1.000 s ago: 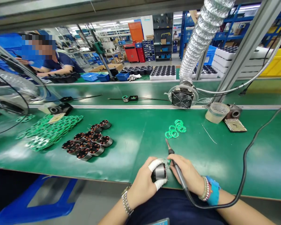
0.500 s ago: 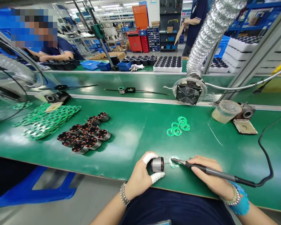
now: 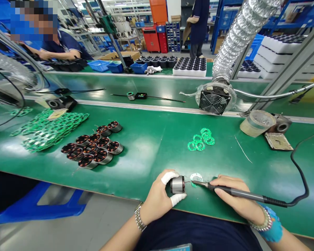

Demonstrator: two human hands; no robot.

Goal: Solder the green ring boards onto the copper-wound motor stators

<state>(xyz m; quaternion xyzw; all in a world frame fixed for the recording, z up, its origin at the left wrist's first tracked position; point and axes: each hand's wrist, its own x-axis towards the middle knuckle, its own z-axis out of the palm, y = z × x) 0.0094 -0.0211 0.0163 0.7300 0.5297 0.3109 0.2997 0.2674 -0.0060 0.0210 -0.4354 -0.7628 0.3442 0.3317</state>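
My left hand (image 3: 162, 191), with white tape on thumb and forefinger, grips a motor stator (image 3: 177, 185) lying on its side near the front edge of the green table. Thin wire ends reach from the stator's right face toward a ring-shaped circuit board (image 3: 196, 178) flat on the table. In my right hand (image 3: 234, 197) is a soldering iron (image 3: 238, 192), held like a pen. Its tip rests at or just over the left part of the ring board; whether it touches cannot be made out.
Several stators (image 3: 94, 148) stand in a group at left, beside a pile of green ring boards (image 3: 54, 130). More ring boards (image 3: 201, 139) lie ahead. A fan (image 3: 214, 101) hangs behind; a tub (image 3: 258, 123), a sponge tray (image 3: 278, 141) and a solder wire (image 3: 243, 149) are at right.
The iron's tip has shifted slightly down the ring board, toward the wire ends. My left hand keeps its grip on the stator. The view has tilted slightly, and a standing person behind appears further left.
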